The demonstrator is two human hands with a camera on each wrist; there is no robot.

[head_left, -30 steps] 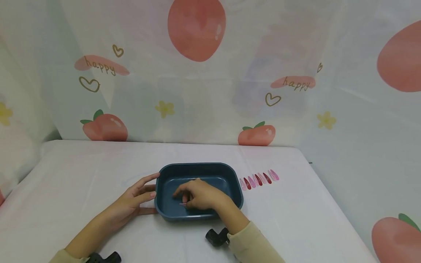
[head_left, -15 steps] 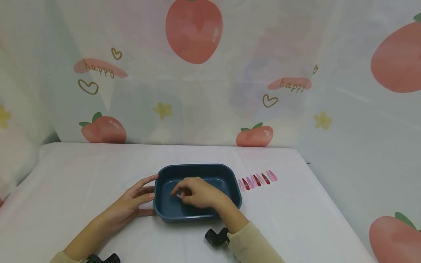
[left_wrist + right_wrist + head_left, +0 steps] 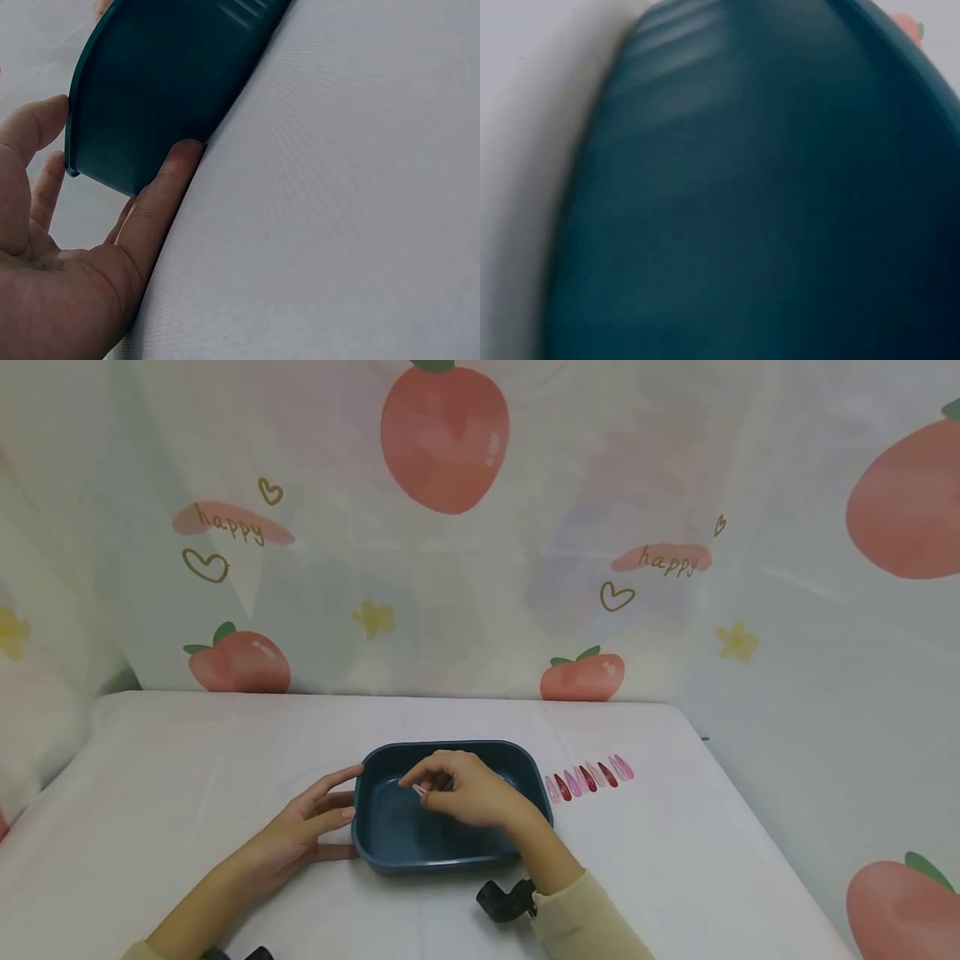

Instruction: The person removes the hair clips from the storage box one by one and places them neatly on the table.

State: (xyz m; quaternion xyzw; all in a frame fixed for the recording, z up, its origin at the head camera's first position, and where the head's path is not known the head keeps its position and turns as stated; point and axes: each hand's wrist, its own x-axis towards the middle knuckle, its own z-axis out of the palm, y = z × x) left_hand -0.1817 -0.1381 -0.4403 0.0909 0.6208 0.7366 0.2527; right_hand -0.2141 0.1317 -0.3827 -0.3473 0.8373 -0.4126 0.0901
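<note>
A dark blue-green rectangular tray [image 3: 386, 835] stands on the white table. My left hand [image 3: 303, 827] rests against its left end, fingers spread and fairly straight; the left wrist view shows the fingertips at the rim and low on the wall [image 3: 142, 112]. Over the tray's inside, my right hand [image 3: 472, 789] pinches a small pink snap hair clip [image 3: 418, 790] between thumb and fingers. Only the clip's end shows past the fingertips. The right wrist view is filled by the tray's blurred outer wall [image 3: 720, 210], and the right hand's fingers are hidden there.
Several pink and red snap hair clips [image 3: 587, 778] lie in a slanted row just right of the tray. A white cloth covers the table [image 3: 675, 860]. Behind it hangs a peach-printed curtain [image 3: 480, 568]. A black wrist camera [image 3: 504, 902] sits below the right hand.
My right hand has lifted from the tray's floor and moved slightly up and right, carrying the pink hair clip. The left hand stays at the tray's left end.
</note>
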